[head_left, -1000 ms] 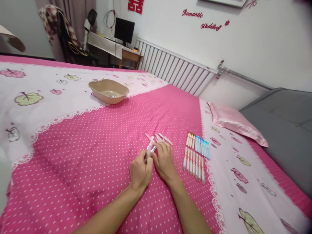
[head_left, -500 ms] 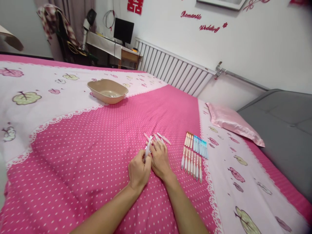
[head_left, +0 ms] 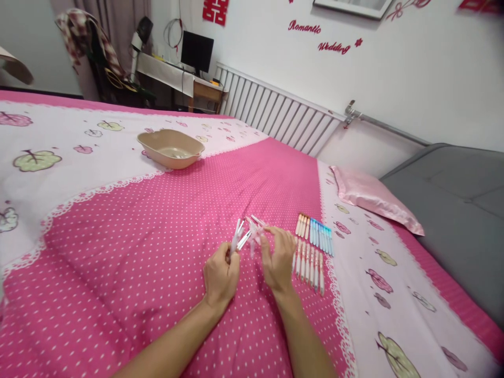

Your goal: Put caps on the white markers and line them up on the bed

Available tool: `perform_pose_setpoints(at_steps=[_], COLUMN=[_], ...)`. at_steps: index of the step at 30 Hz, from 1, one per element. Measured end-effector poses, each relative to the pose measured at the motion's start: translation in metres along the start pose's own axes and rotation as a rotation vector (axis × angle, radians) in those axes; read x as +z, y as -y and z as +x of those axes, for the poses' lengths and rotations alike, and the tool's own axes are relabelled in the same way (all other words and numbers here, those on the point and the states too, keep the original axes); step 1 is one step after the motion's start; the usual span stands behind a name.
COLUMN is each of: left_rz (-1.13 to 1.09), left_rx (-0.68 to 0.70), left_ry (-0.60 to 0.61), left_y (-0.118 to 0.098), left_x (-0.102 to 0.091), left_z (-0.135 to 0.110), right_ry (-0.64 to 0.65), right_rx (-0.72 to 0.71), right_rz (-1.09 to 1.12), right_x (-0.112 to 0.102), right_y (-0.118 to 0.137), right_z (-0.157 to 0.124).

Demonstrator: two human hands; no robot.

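White pens [head_left: 235, 243], grasped in the left hand [head_left: 221, 271] left of the loose pile [head_left: 256, 229], need steadying; the right hand [head_left: 279, 258], hold unclear, should pick singly from the pile's right.

Upper left, I see a checked cloth [head_left: 74, 38] over a chair [head_left: 100, 71] and a black monitor [head_left: 197, 51] on a desk [head_left: 165, 70]; at right, a pink pillow [head_left: 374, 198] beside a grey headboard [head_left: 452, 194].
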State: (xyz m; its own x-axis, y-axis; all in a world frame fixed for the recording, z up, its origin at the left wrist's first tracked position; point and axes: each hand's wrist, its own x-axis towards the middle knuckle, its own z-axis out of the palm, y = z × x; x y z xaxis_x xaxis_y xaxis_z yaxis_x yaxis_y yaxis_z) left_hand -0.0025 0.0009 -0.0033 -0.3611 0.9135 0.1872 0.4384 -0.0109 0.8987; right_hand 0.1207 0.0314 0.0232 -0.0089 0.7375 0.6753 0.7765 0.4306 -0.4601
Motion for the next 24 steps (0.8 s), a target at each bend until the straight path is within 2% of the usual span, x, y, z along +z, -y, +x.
perform_pose_setpoints(at_steps=[4,7,10,15,20,24], left_rz=[0.013,0.009,-0.004,-0.006,0.051,0.092], left_rx=[0.001,0.019,0.065,0.138,0.213,0.252], left_ry=[-0.007,0.019,0.061,0.134,0.256,0.331], left_y=[-0.001,-0.001,-0.001,-0.001,-0.002,-0.004], left_x=[-0.001,-0.001,-0.001,0.001,0.003,0.005], left_z=[0.000,0.000,-0.001,-0.002,-0.002,0.000], right_ry=[-0.084,0.020,0.170,0.150,0.358,0.373], right_rx=[0.287,0.459,0.467,0.462,0.506,0.581], right_rz=[0.094,0.130,0.081,-0.107,-0.190,-0.119], right_x=[-0.012,-0.012,-0.010,-0.012,-0.006,0.001], right_y=[-0.010,-0.019,-0.027,-0.032,-0.034,-0.038], right_z=[0.003,0.003,0.003,0.001,-0.004,-0.006])
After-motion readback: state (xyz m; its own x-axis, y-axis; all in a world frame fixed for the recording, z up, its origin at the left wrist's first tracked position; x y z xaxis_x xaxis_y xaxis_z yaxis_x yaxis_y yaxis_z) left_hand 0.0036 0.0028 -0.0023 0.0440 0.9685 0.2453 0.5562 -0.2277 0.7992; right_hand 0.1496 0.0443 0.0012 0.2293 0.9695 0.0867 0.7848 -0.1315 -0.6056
